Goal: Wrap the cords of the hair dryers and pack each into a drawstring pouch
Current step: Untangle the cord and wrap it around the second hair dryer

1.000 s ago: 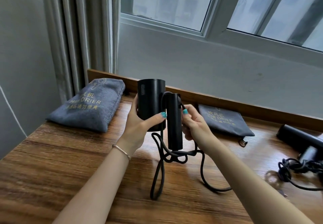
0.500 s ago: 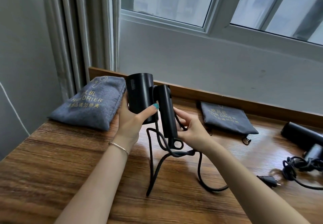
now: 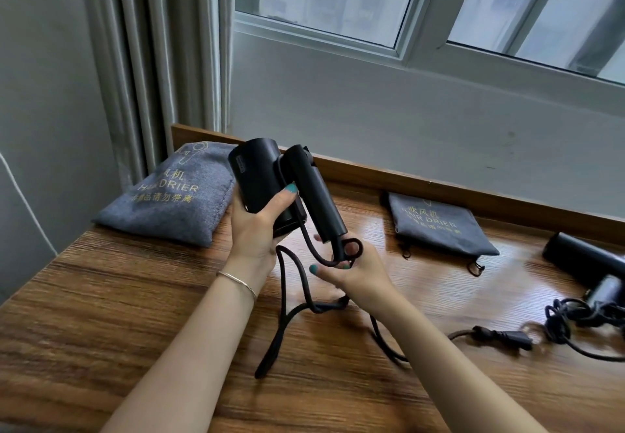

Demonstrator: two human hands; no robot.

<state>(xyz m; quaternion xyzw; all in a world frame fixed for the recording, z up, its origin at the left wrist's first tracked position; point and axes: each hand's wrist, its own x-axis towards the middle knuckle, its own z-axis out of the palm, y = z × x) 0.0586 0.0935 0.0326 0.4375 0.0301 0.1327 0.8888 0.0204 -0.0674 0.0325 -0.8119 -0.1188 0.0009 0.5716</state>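
Observation:
A black folded hair dryer (image 3: 260, 182) is held above the wooden table (image 3: 101, 314). My left hand (image 3: 257, 226) grips its barrel, thumb across the front. My right hand (image 3: 351, 270) is below the handle's end, its fingers curled round the black cord (image 3: 291, 311) where it leaves the handle. The cord hangs in loops to the table and ends in a plug (image 3: 504, 336) on the right. A full grey drawstring pouch (image 3: 172, 199) lies at the back left. A flat grey pouch (image 3: 436, 226) lies at the back middle. A second black dryer (image 3: 585, 260) lies at the right edge.
The second dryer's cord (image 3: 568, 317) lies bundled on the table at the right. A raised wooden lip (image 3: 439, 189) runs along the table's back edge under the window wall. Grey curtains (image 3: 152, 60) hang at the back left.
The dryer has tilted and shifted left. My right hand has dropped from the handle's side to its lower end and taken the cord. The plug has slid into view on the right.

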